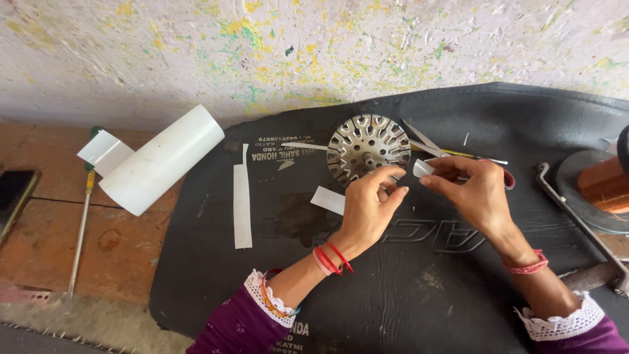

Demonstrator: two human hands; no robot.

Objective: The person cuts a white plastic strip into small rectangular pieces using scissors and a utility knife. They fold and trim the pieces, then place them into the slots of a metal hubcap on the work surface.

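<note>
A round slotted metal core lies on a black mat. My left hand is just below it, thumb and forefinger pinched near the disc's lower right edge; what they pinch is too small to tell. My right hand holds a small folded piece of white paper between its fingertips, close to my left fingers. Scissors with a red handle lie under and behind my right hand.
A white paper roll and a screwdriver lie on the red floor at left, beside a phone. White paper strips and a small paper piece rest on the mat. A copper wire spool and a metal tool sit at right.
</note>
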